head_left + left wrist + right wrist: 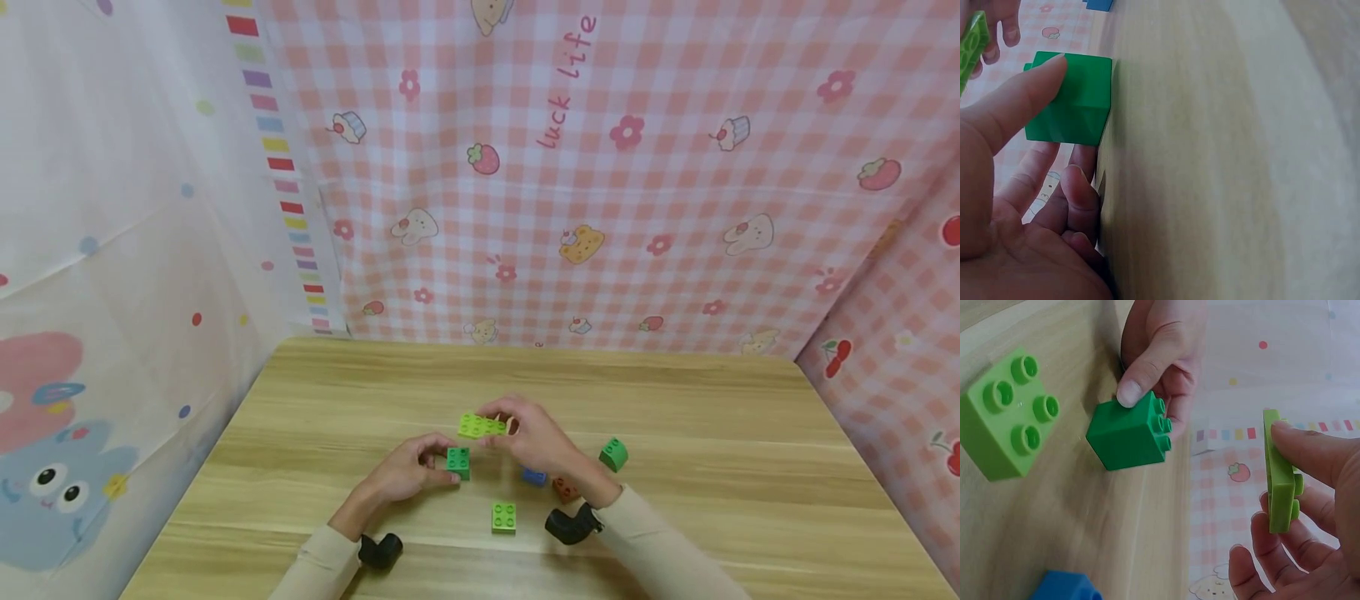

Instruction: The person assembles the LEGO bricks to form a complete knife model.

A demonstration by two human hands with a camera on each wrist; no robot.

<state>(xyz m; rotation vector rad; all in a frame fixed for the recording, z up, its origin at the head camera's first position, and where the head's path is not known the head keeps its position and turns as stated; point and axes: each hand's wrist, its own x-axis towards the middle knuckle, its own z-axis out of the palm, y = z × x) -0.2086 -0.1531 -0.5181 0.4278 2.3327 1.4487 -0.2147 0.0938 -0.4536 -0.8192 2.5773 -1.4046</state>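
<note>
Between thumb and fingers, my left hand (405, 472) pinches a dark green toy brick (458, 463), studs up, close to the table. My right hand (527, 432) grips a thin lime-green brick (480, 426) by its right end, held above the table a little beyond the dark green one. The right wrist view shows this lime brick (1281, 478) edge-on, thumb on one face and fingers on the studded side. In the left wrist view the thumb lies across the dark green brick (1075, 100), which sits right at the wood surface.
A square lime-green brick (504, 517) lies on the wooden table (360, 375) nearer me. By my right forearm are a blue brick (535, 477), an orange-brown brick (565, 488), partly hidden, and a green curved-top brick (613, 454). Patterned cloth (525, 200) hangs behind the table.
</note>
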